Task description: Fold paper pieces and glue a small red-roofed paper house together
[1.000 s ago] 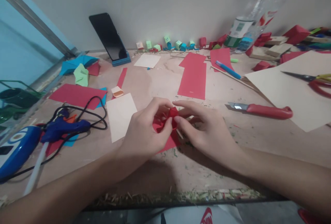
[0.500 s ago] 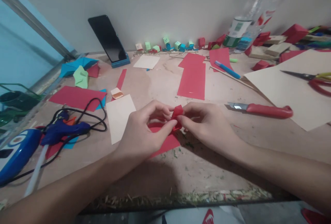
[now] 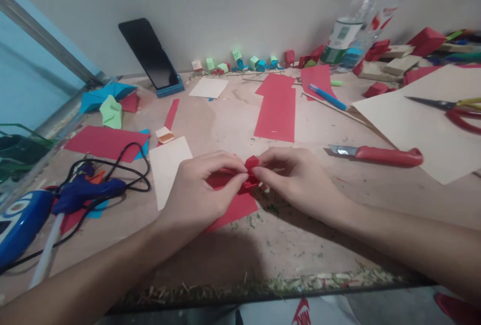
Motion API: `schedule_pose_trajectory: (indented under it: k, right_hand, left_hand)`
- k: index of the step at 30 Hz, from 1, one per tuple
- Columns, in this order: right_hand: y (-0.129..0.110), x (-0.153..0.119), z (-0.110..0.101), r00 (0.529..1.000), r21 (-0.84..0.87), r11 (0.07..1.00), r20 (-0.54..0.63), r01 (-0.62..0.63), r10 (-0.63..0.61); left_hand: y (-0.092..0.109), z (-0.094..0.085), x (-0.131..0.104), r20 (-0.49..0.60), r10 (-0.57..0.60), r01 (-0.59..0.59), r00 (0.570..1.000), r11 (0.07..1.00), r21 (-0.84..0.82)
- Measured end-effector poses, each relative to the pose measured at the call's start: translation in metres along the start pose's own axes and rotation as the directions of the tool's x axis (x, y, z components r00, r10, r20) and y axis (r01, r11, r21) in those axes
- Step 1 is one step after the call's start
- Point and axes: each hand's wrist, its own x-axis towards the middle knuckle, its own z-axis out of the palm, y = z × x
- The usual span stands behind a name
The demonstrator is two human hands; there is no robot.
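Note:
Both hands pinch one small folded piece of red paper (image 3: 251, 169), held just above the table at the middle of the view. My left hand (image 3: 208, 182) grips its left side between thumb and fingertips. On the right side, my right hand (image 3: 296, 175) holds it the same way, and the fingers partly cover its shape. Beneath the left hand lies a flat red paper sheet (image 3: 236, 211). A cream paper sheet (image 3: 167, 167) is left of the left hand. Beyond the right hand rests a utility knife (image 3: 387, 156) with a red handle and its blade out.
A blue glue gun (image 3: 88, 192) with a looped black cord lies at left. A phone (image 3: 150, 54) leans on a stand behind. Small paper cubes (image 3: 236, 56) line the wall. Scissors (image 3: 451, 107) lie on cream paper at right, near plastic bottles (image 3: 341, 39) and a blue marker (image 3: 328, 97).
The upright red flap between the fingers now sits lower and more folded over. The left fingertips have closed in nearer the thumb. The whole view has shifted slightly.

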Motion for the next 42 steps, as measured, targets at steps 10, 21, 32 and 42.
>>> schedule_pose_trajectory:
  k: [10,21,32,42]
  right_hand:
    - [-0.007,0.001,0.000,0.996,0.010,0.999,0.084,-0.040,0.039]
    - [-0.008,-0.003,0.002,0.999,-0.082,0.996,0.040,-0.027,0.030]
    - [-0.013,0.003,-0.010,0.998,0.053,0.997,-0.007,-0.054,0.054]
    - [-0.008,-0.001,-0.009,0.999,-0.053,0.998,-0.011,0.045,-0.045]
  left_hand:
    - [-0.002,-0.001,0.001,0.005,-0.158,0.158,0.987,0.982,-0.107]
    - [-0.002,0.000,0.003,0.086,-0.177,0.193,0.980,0.947,-0.255]
    - [-0.013,-0.002,0.008,0.244,-0.284,0.369,0.927,0.800,-0.473]
    - [-0.008,-0.003,0.007,0.224,-0.252,0.320,0.942,0.877,-0.359]
